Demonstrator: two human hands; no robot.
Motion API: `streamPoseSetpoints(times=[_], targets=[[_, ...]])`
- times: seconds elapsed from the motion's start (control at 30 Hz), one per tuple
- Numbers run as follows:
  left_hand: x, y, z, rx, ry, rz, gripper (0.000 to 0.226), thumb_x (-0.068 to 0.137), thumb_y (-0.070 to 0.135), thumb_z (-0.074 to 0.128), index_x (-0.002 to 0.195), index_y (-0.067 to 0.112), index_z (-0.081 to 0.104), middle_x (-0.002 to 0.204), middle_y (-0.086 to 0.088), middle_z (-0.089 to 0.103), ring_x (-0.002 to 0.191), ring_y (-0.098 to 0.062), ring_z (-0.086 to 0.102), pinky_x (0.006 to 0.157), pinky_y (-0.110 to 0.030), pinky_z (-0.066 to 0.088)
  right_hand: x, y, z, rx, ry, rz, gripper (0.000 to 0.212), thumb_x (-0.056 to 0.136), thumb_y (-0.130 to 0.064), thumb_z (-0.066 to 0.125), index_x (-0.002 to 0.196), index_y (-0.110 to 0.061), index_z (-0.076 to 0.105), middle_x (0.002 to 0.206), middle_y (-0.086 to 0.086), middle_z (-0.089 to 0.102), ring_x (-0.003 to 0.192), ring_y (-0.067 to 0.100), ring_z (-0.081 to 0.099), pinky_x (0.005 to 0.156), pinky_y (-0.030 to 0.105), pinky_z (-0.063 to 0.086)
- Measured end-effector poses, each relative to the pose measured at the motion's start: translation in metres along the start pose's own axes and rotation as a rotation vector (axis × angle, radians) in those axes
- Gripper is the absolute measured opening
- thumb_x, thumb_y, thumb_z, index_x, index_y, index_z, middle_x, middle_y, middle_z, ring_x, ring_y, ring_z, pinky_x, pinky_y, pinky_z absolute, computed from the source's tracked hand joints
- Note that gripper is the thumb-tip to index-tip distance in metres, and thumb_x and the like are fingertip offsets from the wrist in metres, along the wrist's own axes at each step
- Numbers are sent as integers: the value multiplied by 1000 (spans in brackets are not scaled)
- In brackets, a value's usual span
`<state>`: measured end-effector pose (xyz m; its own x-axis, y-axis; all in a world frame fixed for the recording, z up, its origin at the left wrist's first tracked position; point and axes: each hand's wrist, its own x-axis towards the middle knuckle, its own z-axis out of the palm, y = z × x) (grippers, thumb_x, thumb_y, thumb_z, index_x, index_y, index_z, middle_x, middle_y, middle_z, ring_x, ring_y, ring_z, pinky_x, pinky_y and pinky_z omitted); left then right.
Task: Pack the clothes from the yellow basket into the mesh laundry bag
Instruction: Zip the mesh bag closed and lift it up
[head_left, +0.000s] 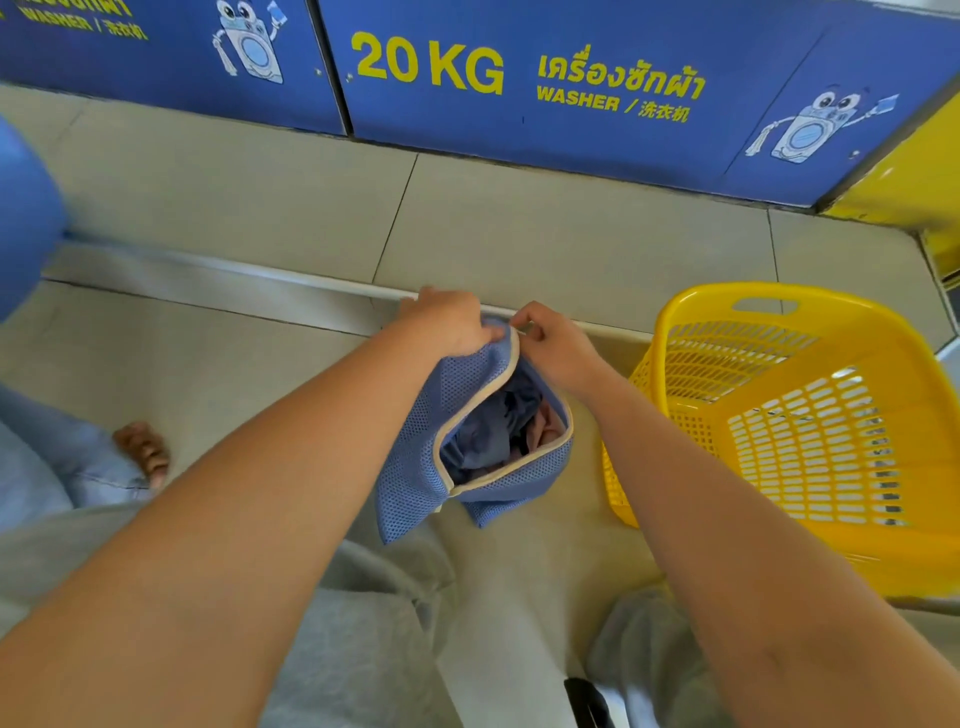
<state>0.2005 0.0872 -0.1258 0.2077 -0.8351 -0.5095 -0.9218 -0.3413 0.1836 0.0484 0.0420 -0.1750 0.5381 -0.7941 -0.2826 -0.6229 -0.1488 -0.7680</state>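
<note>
Mesh laundry bag being held up by its far end, mouth gaping.

I am seeing the left hand gripping the bag's far top corner, fingers curled over the blue fabric. The right hand is pinching the white-trimmed edge just beside it. The bag is hanging between the forearms above the tiled floor, with clothes lying bunched inside. The yellow basket is sitting just right of it.

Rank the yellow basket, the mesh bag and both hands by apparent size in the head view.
1. yellow basket, largest.
2. mesh bag.
3. left hand and right hand, about alike, so unranked.
</note>
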Motion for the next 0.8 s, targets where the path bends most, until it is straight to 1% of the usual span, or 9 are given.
streamPoseSetpoints(times=[0.03,0.1,0.2,0.33,0.43,0.6,0.67,0.73,0.8], targets=[[2,0,1,-31,-66,26,43,93,47,50,104,8,64,102,-15,63,102,-33,57,78,-35,42,-1,0,0,10,-3,5,9,91,-12,52,98,-13,58,61,-5,44,57,11,39,54,26,31],[1,-1,2,-71,-72,66,29,92,32,57,100,6,67,101,-15,66,94,-32,60,70,-30,40,-2,-1,-1,17,-36,13,5,92,-16,56,95,-18,59,67,-4,51,62,11,46,56,24,36],[-2,-9,4,-141,122,60,11,90,15,56,97,15,65,101,-11,65,92,-31,58,68,-29,37,3,-4,-4,37,-85,37,11,93,-14,55,86,-21,59,79,2,64,68,15,57,66,30,46],[-3,-13,6,-205,359,132,11,90,10,53,93,17,61,97,-8,60,81,-27,52,65,-33,36,2,-14,-10,65,-84,34,17,90,-6,51,81,-19,57,76,-3,67,61,9,57,60,22,44],[-4,-9,-1,-189,463,258,13,89,8,51,89,18,59,95,-6,58,80,-29,55,66,-36,41,-4,-21,-18,83,-63,0,16,91,-9,52,80,-21,56,77,-4,68,63,8,58,64,23,44],[-1,3,-21,15,467,425,17,91,11,46,100,20,58,99,-6,56,78,-32,55,62,-38,42,-13,-28,-35,156,-39,21,7,87,-6,55,86,-11,60,63,-9,65,53,5,53,56,19,39],[0,6,-28,66,448,460,18,91,11,47,101,21,59,99,-6,56,80,-33,55,64,-40,44,-14,-30,-38,166,-51,40,7,85,-6,56,86,-10,62,59,-11,63,52,5,53,58,20,41],[1,5,-29,75,420,470,16,91,12,50,101,21,60,100,-5,57,83,-32,56,66,-40,45,-15,-28,-37,198,-66,60,8,86,-9,58,84,-12,65,66,-7,66,58,9,55,66,25,46],[0,0,-25,57,413,469,16,90,13,52,99,21,62,99,-4,58,86,-30,56,68,-40,45,-12,-26,-32,241,-2,89,11,89,-16,57,85,-11,67,78,1,68,66,14,55,70,31,46]])
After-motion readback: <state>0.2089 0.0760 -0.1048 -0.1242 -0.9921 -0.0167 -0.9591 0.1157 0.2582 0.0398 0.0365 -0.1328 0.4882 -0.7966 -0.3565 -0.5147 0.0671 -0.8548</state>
